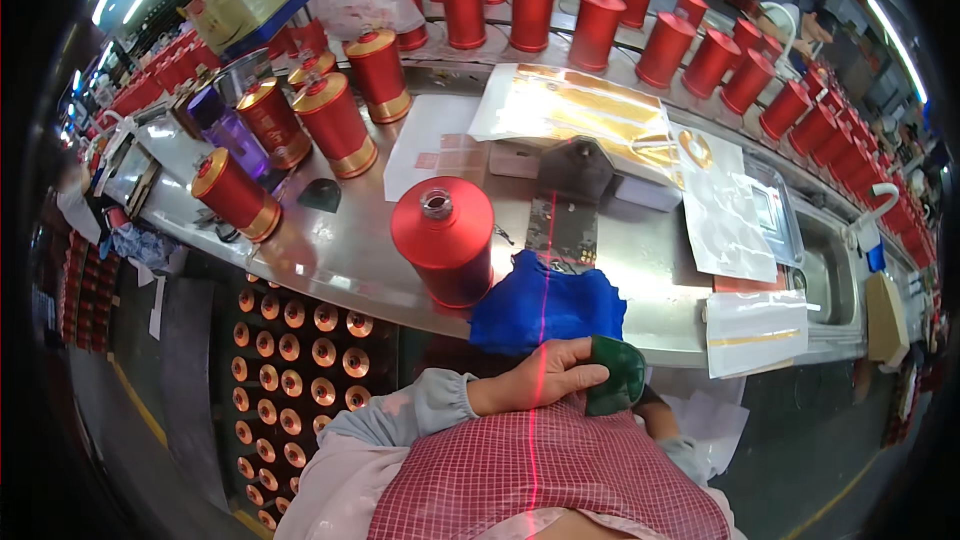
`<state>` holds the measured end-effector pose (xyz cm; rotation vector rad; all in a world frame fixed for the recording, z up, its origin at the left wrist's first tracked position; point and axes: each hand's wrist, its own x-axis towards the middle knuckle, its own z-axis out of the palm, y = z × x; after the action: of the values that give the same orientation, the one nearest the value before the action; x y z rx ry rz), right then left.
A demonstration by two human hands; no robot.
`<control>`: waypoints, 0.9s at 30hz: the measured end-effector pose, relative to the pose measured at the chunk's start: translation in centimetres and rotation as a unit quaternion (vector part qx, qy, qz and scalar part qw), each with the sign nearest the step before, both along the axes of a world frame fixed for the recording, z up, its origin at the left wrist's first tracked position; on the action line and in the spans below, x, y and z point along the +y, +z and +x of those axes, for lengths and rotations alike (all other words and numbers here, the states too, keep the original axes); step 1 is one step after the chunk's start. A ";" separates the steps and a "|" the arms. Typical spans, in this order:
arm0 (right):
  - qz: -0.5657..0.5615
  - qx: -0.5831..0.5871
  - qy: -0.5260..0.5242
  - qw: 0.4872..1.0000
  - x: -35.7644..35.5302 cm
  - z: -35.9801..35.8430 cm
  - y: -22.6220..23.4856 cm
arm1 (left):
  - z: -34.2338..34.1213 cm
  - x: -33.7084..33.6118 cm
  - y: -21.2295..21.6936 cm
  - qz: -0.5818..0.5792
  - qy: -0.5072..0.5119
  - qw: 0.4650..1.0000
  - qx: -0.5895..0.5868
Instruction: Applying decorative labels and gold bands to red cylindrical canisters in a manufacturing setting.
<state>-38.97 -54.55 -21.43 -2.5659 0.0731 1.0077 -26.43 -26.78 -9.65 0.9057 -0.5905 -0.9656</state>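
Note:
My left hand (540, 377) is closed on a dark green, glossy piece with rounded corners (615, 376), in front of my checked apron. My right hand (655, 415) is mostly hidden behind the green piece; only the wrist area shows, so its fingers cannot be made out. Just beyond my hands a crumpled blue cloth (550, 305) hangs over the front edge of the metal table (380, 290). A red bottle (445, 240) with an open clear neck stands upright to the left of the cloth. A dark angled fixture (575, 170) sits behind the cloth, crossed by a red laser line.
Red bottles with gold bands (335, 125) and a purple spray can (228, 130) stand at the left. Gold label sheets (590, 105) and white sheets (728, 205) lie ahead and right, near a sink (830, 275). Farther off, red bottles (533, 15) line a curved conveyor. A crate of gold-topped bottles (290, 380) is below left.

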 end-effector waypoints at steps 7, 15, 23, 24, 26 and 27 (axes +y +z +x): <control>0.329 -0.207 0.079 0.918 2.1 -0.4 22.8 | -0.6 -0.1 0.3 -0.046 0.025 0.999 0.015; 0.269 -0.327 0.598 0.680 3.3 -1.8 42.1 | -0.4 0.1 0.6 -0.029 -0.015 0.999 0.013; 0.176 -0.384 0.467 0.777 2.8 -2.2 42.5 | -0.5 0.4 0.7 -0.012 0.000 1.000 0.024; 0.163 -0.392 0.448 0.787 2.8 -2.4 42.4 | -0.6 0.4 0.7 -0.003 0.001 0.999 0.032; 0.135 -0.408 0.408 0.806 2.7 -2.9 42.3 | -0.6 0.5 0.9 -0.002 -0.002 1.000 0.028; 0.120 -0.416 0.388 0.814 2.6 -3.2 42.2 | -0.6 0.4 0.9 -0.002 -0.002 1.000 0.021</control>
<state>-42.18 -51.95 20.80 -2.5465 -1.3195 -0.0319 -27.06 -26.43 -8.71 0.8792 -0.5589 -0.9855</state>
